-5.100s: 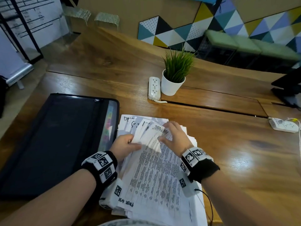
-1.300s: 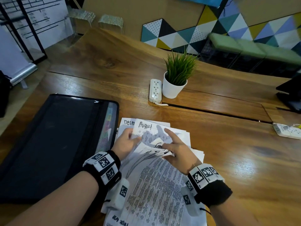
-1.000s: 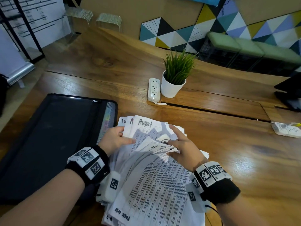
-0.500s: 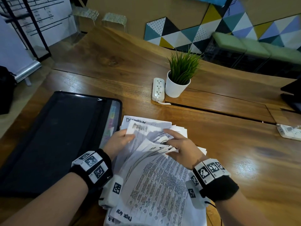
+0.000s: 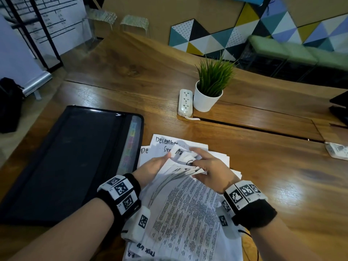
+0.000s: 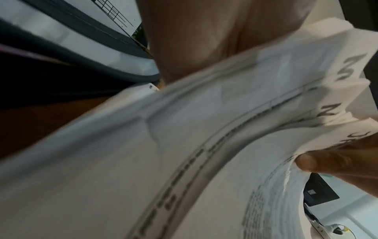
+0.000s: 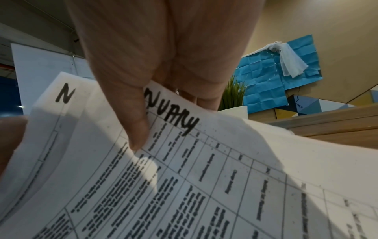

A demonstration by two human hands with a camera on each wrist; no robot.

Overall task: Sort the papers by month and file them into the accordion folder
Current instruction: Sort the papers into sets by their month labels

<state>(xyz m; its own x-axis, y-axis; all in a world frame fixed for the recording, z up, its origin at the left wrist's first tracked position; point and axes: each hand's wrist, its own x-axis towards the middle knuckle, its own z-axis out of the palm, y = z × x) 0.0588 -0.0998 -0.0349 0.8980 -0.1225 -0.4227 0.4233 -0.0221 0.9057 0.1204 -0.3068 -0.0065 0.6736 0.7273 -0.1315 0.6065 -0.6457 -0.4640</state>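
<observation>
A stack of printed papers (image 5: 188, 213) with handwritten month names lies on the table in front of me. My right hand (image 5: 211, 170) pinches a fanned bundle of lifted top sheets, thumb (image 7: 135, 126) on a sheet marked January (image 7: 204, 177). My left hand (image 5: 154, 165) holds the edge of another sheet raised against that bundle. Sheets marked December (image 5: 165, 141) lie flat beneath. The black accordion folder (image 5: 66, 157) lies to the left of the stack, with its coloured tabs (image 5: 132, 140) showing along its right side.
A white potted plant (image 5: 208, 95) and a power strip (image 5: 185, 102) stand behind the papers on the wooden table (image 5: 273, 166). A second power strip (image 5: 337, 150) lies at the right edge. A dark object (image 5: 339, 108) sits at far right.
My left hand has lifted the August sheet off the flat pile towards the bundle in my right hand. A sheet starting "Sep" now shows beneath. The right hand has stayed put.
</observation>
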